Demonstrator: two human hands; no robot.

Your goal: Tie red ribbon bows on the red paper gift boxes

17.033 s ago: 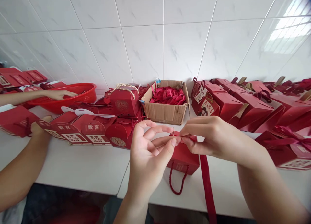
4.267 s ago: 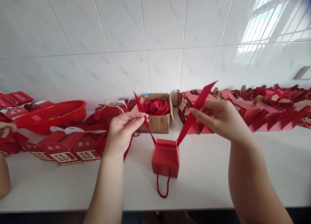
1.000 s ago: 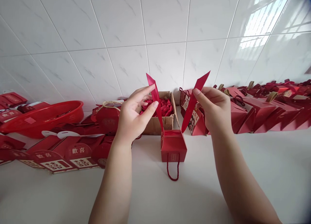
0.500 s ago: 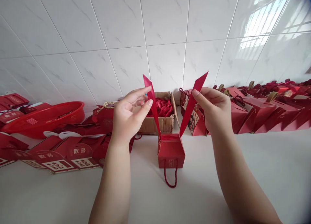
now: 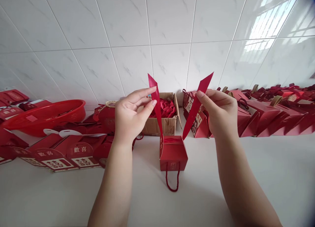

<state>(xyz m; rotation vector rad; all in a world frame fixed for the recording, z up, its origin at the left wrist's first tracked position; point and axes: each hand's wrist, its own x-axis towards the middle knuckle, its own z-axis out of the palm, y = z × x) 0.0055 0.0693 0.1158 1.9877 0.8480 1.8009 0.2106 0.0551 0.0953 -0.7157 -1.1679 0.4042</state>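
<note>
A small red gift box stands on the white tabletop, its dark red cord handle hanging down at the front. Two ends of a red ribbon rise from the top of the box and spread apart in a V. Between finger and thumb, my left hand pinches the left ribbon end. The right ribbon end is pinched in my right hand. Both slanted ribbon tips stick up above my fingers. Neither hand touches the box itself.
Behind the gift box is an open cardboard box full of red ribbons. A red plastic basin sits at left, with several red gift boxes before it. Rows of red bags line the tiled wall at right.
The view has shifted slightly. Both hands keep their pinch on the ribbon ends and sit a touch further right; the gift box stays in place.
</note>
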